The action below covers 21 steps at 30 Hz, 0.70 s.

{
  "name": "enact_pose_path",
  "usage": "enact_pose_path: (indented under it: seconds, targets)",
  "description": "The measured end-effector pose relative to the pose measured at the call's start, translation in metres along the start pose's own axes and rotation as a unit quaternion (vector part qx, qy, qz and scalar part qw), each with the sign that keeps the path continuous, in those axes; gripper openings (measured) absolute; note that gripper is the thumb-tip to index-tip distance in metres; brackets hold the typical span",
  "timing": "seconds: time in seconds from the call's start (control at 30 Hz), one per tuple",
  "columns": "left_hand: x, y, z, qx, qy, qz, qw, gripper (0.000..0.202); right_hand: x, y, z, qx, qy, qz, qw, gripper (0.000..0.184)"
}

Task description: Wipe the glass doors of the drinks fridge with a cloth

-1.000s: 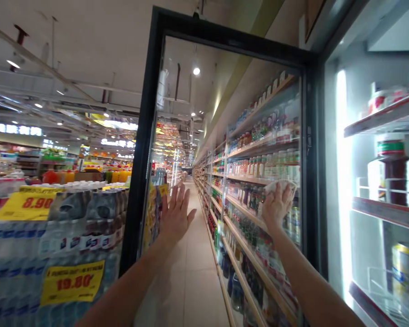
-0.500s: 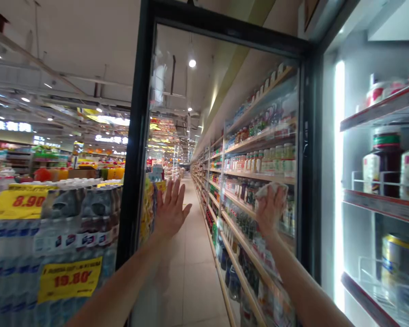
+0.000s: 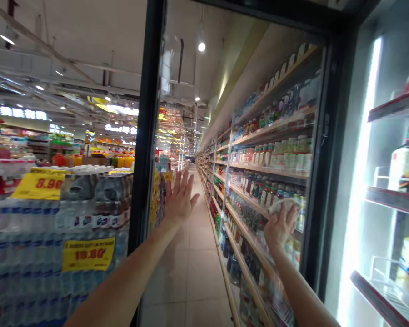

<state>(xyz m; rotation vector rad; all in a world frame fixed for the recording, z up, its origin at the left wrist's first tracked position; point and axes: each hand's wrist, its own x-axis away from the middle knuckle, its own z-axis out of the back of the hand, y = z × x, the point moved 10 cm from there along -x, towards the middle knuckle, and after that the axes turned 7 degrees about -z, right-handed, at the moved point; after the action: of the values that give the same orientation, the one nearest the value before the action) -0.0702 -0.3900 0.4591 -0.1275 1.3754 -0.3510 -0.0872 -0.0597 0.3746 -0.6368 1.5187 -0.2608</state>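
Observation:
In front of me a glass door (image 3: 197, 113) in a black frame stands swung out from a lit fridge. My left hand (image 3: 180, 200) lies flat against the pane near its left side, fingers stretched out, holding nothing. A whitish cloth (image 3: 282, 206) is under the fingers of my right hand (image 3: 280, 227), pressed on the glass toward the hinge side. Part of the cloth is hidden behind the fingers.
On the right, fridge shelves (image 3: 391, 200) carry bottles and a can beside a bright light strip (image 3: 363, 181). Stacked packs of bottled drinks (image 3: 30, 254) with yellow price signs (image 3: 88, 254) stand at left. Through the glass, long drink shelves (image 3: 269, 170) line an aisle (image 3: 201, 272).
My right hand has moved a little down the glass with the cloth. The left hand stays flat in the same place on the pane. The view has shifted, with the door appearing further right.

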Motion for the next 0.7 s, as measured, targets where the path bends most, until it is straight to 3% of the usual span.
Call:
enact_pose_path:
  seconds: [0.07, 0.13, 0.2, 0.23, 0.3, 0.33, 0.4, 0.47, 0.53, 0.6, 0.67, 0.7]
  targets:
    - [-0.002, 0.0, 0.0, 0.001, 0.005, 0.0, 1.0, 0.059, 0.009, -0.015, 0.0, -0.009, 0.006, -0.005, 1.0, 0.051]
    - [-0.004, -0.001, -0.001, 0.012, 0.007, 0.0, 1.0, 0.059, 0.04, -0.07, -0.012, -0.025, -0.051, 0.113, 0.992, 0.049]
    - [-0.002, -0.002, -0.002, 0.021, 0.006, 0.001, 1.0, 0.059, 0.085, -0.123, -0.023, -0.046, -0.128, 0.266, 0.954, 0.046]
    - [0.002, -0.001, -0.002, 0.021, 0.006, 0.001, 1.0, 0.058, 0.104, -0.137, -0.025, -0.054, -0.158, 0.324, 0.931, 0.045]
    - [0.017, 0.007, -0.003, 0.017, 0.0, -0.016, 1.0, 0.057, 0.119, -0.131, -0.024, -0.054, -0.178, 0.368, 0.911, 0.042]
    - [0.028, 0.013, -0.005, 0.016, -0.008, -0.029, 0.999, 0.056, 0.112, -0.114, -0.021, -0.043, -0.171, 0.353, 0.919, 0.041]
    - [0.052, 0.026, -0.01, 0.016, -0.03, -0.049, 0.998, 0.055, 0.081, -0.063, -0.015, -0.007, -0.129, 0.267, 0.955, 0.042]
    - [0.07, 0.033, -0.014, 0.009, -0.045, -0.052, 0.998, 0.056, 0.046, -0.011, -0.004, 0.017, -0.068, 0.136, 0.988, 0.047]
    - [0.078, 0.035, -0.017, -0.001, -0.054, -0.045, 0.998, 0.055, 0.032, 0.012, 0.004, 0.021, -0.022, 0.03, 0.999, 0.052]
    - [0.078, 0.035, -0.018, -0.003, -0.057, -0.045, 0.997, 0.055, 0.045, -0.011, 0.001, 0.009, -0.034, 0.037, 0.999, 0.053]
    - [0.075, 0.034, -0.018, -0.003, -0.051, -0.044, 0.998, 0.055, 0.083, -0.068, -0.011, -0.018, -0.106, 0.173, 0.979, 0.052]
    - [0.073, 0.033, -0.018, -0.002, -0.048, -0.043, 0.998, 0.055, 0.109, -0.096, -0.016, -0.035, -0.15, 0.257, 0.954, 0.051]
